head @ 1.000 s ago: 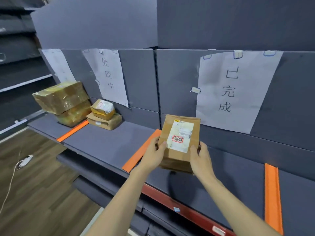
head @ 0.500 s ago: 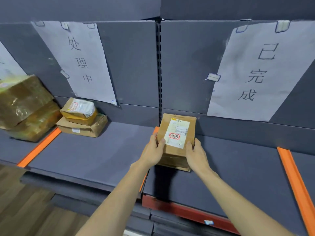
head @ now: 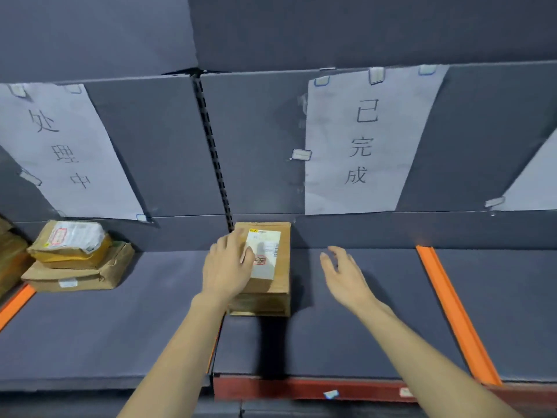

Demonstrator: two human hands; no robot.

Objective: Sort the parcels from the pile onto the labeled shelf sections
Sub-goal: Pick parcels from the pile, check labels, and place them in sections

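Head view, nearest first: two bare forearms reaching in from below. Left hand [head: 227, 267] lying flat on top of the brown parcel [head: 266, 285], fingers straight, covering part of its white label [head: 265, 254]. Right hand [head: 343, 274] off the parcel, just beside it to the right, fingers relaxed and spread, holding nothing. Hands apart, one parcel between them. Parcel resting flat on the grey shelf [head: 361, 327], pushed back against the rear panel, at the left end of the section under the sheet reading 已完成 [head: 366, 143]. Two orange dividers in full sight: one at right [head: 452, 309], one at far left [head: 15, 303]; a third mostly hidden behind the left forearm. Further left, in the section marked 处理中 [head: 64, 152], two stacked parcels: a yellow bag [head: 70, 244] atop a flat brown one [head: 81, 274]. Three paper signs on the back wall, the third cut off at the right edge [head: 539, 182].
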